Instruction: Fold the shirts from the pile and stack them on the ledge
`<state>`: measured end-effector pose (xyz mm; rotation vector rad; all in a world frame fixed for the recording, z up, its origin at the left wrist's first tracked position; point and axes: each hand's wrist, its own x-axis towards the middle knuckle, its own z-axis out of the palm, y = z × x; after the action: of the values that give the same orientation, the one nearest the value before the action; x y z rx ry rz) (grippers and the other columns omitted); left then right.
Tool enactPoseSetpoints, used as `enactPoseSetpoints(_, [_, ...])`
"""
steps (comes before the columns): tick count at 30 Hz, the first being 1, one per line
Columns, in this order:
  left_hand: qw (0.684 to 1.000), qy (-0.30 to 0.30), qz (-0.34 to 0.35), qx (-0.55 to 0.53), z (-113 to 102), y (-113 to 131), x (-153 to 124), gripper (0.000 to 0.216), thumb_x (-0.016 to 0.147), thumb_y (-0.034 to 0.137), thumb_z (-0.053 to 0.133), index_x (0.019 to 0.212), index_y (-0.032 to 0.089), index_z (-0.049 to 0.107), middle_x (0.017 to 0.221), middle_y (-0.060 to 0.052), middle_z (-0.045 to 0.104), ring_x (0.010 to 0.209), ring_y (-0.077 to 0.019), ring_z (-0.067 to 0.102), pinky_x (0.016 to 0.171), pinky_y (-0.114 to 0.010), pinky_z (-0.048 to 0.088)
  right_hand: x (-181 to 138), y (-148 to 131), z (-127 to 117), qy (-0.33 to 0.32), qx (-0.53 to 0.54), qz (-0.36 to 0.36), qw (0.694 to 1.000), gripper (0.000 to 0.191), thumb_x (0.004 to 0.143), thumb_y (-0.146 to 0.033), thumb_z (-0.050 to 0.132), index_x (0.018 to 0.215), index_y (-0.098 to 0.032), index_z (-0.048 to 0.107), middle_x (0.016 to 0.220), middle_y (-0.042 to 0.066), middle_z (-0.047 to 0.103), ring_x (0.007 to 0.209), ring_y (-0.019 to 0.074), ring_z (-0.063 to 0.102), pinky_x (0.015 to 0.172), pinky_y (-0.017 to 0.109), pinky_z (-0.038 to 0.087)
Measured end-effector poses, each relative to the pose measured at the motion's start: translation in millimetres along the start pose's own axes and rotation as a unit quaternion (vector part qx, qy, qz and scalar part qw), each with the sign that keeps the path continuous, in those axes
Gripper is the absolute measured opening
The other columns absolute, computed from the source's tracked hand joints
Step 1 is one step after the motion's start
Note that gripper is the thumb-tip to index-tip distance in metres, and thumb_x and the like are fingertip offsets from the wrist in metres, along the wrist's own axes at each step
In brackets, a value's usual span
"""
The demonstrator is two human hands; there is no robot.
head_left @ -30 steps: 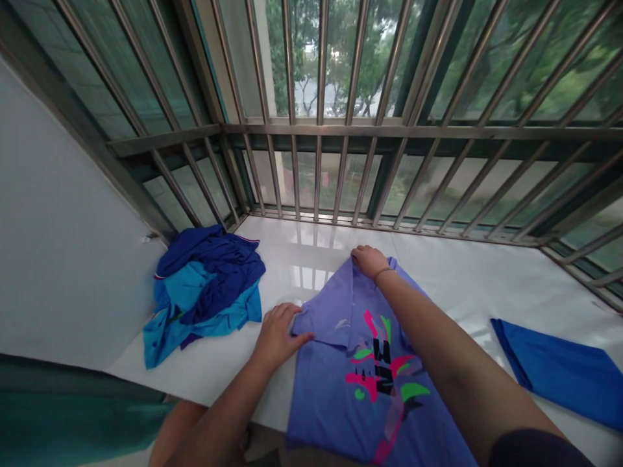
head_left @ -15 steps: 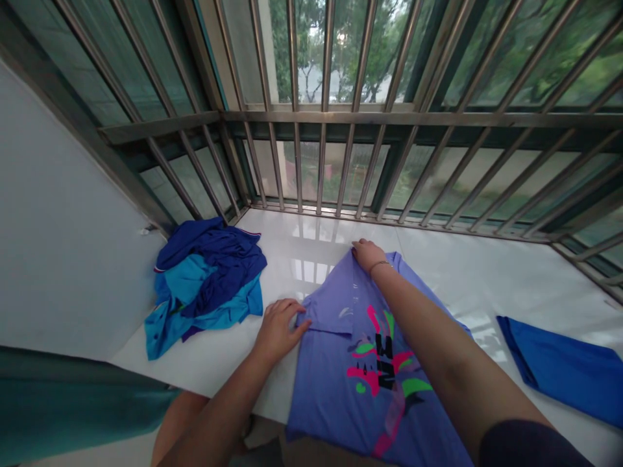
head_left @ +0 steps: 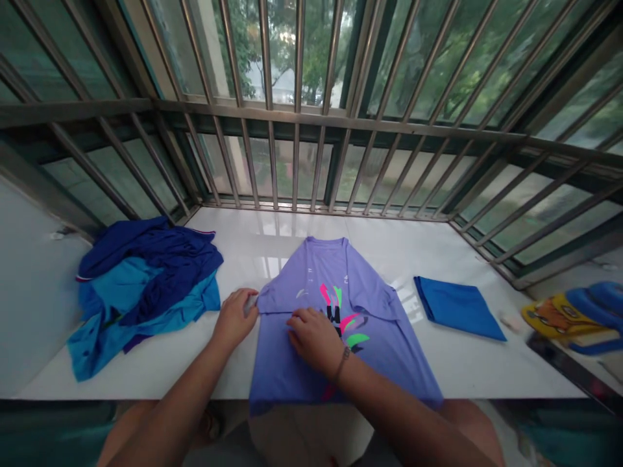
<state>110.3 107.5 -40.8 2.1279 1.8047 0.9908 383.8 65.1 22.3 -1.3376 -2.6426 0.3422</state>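
A purple T-shirt (head_left: pixel 282 363) with a bright pink, green and black print lies spread on the white ledge, neck toward the window. Both sleeves are folded inward over its front, and its bottom hem hangs past the near edge. My left hand (head_left: pixel 236 319) rests at the shirt's left side by the folded sleeve, with a gap between thumb and forefinger. Over the middle of the shirt is my right hand (head_left: pixel 316 338), fingers apart and slightly bent near the lower edge of the left folded sleeve. It covers part of the print.
Rumpled dark and light blue clothes (head_left: pixel 146 279) are heaped at the left. To the right lies a folded blue cloth (head_left: pixel 457 305). Beyond it are a yellow and blue item (head_left: pixel 574 314) and a dark flat object (head_left: pixel 569 366). Metal window bars (head_left: pixel 296 155) border the ledge.
My right hand has let go of the shirt's neck area and come down to its middle. The left hand stays by the left sleeve. The view has turned right.
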Motion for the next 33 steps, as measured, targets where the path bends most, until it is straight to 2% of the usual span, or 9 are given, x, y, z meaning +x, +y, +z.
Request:
enactPoseSetpoints(6, [1.0,-0.009,-0.012,0.012,0.3,1.3,0.7,0.03,0.086,0.025,0.059,0.114,0.022,0.067,0.116,-0.011,0.076,0.113,-0.032,0.07,0.105,-0.05,0.055,19.9,27.9,-5.6,0.027,-0.024,0.087,0.996,0.049,0.104,-0.023,0.063,0.153,-0.025,0.058,0.153,0.013,0.061,0.13,0.0275,0.062,0.11,0.038,0.05])
enactPoseSetpoints(8, [1.0,-0.012,-0.014,0.012,-0.6,4.0,0.9,0.027,0.089,0.029,0.06,0.114,0.023,0.067,0.115,-0.011,0.076,0.113,-0.0315,0.07,0.105,-0.049,0.055,28.6,34.9,-4.9,0.024,-0.017,0.1,0.995,0.046,0.104,-0.02,0.062,0.15,-0.024,0.061,0.147,0.014,0.064,0.125,0.0265,0.065,0.105,0.036,0.052])
enactPoseSetpoints(11, [1.0,-0.011,-0.02,0.015,-2.3,8.7,1.2,0.023,0.093,0.034,0.062,0.113,0.024,0.068,0.115,-0.01,0.076,0.113,-0.0307,0.07,0.105,-0.048,0.054,39.7,39.8,-2.5,0.011,-0.006,0.102,0.995,0.028,0.105,-0.014,0.057,0.125,-0.023,0.074,0.127,0.012,0.071,0.112,0.0242,0.07,0.096,0.033,0.053])
enactPoseSetpoints(13, [0.999,-0.01,-0.023,0.022,-3.3,11.6,1.5,0.025,0.096,0.041,0.064,0.113,0.024,0.069,0.115,-0.01,0.076,0.112,-0.0306,0.071,0.104,-0.047,0.054,45.5,41.8,-2.0,0.016,0.002,0.108,0.994,0.024,0.105,-0.012,0.055,0.114,-0.022,0.075,0.119,0.011,0.073,0.106,0.0229,0.072,0.092,0.031,0.053])
enactPoseSetpoints(19, [0.997,-0.051,-0.008,0.059,-7.1,19.8,0.7,0.052,0.084,0.062,0.086,0.116,0.025,0.069,0.122,-0.01,0.075,0.119,-0.0326,0.069,0.104,-0.047,0.051,52.2,56.9,-9.3,0.069,0.026,0.154,0.985,0.031,0.107,-0.012,0.047,0.129,-0.021,0.068,0.128,0.011,0.072,0.114,0.0212,0.071,0.098,0.03,0.051])
enactPoseSetpoints(23, [0.995,-0.067,0.006,0.075,-7.8,23.5,-0.5,0.056,0.08,0.06,0.091,0.119,0.027,0.068,0.129,-0.01,0.074,0.127,-0.0341,0.066,0.106,-0.047,0.048,48.3,67.6,-12.1,0.076,0.031,0.165,0.983,0.028,0.106,-0.013,0.05,0.126,-0.019,0.069,0.127,0.011,0.072,0.115,0.0217,0.07,0.099,0.03,0.05])
enactPoseSetpoints(27, [0.995,-0.066,0.014,0.077,-7.0,24.3,-1.4,0.045,0.086,0.046,0.086,0.122,0.027,0.067,0.133,-0.009,0.073,0.13,-0.0334,0.065,0.108,-0.049,0.047,41.0,69.4,-12.0,0.074,0.033,0.16,0.984,0.028,0.104,-0.013,0.051,0.125,-0.018,0.069,0.127,0.011,0.072,0.116,0.0223,0.07,0.101,0.03,0.049])
enactPoseSetpoints(30, [0.995,-0.059,0.011,0.077,-6.4,23.5,-1.2,0.036,0.088,0.035,0.08,0.121,0.028,0.068,0.135,-0.009,0.073,0.132,-0.0327,0.065,0.109,-0.05,0.046,34.7,65.3,-14.6,0.073,0.028,0.152,0.985,0.029,0.102,-0.013,0.053,0.125,-0.018,0.07,0.125,0.012,0.072,0.116,0.024,0.068,0.103,0.032,0.049])
enactPoseSetpoints(33, [0.996,-0.057,0.0,0.072,-5.8,21.9,-0.3,0.027,0.091,0.034,0.076,0.116,0.029,0.07,0.132,-0.008,0.074,0.131,-0.0319,0.066,0.109,-0.049,0.047,30.1,52.5,-16.8,0.089,-0.002,0.115,0.989,0.036,0.097,-0.01,0.057,0.13,-0.02,0.07,0.132,0.013,0.07,0.123,0.0273,0.063,0.109,0.036,0.047])
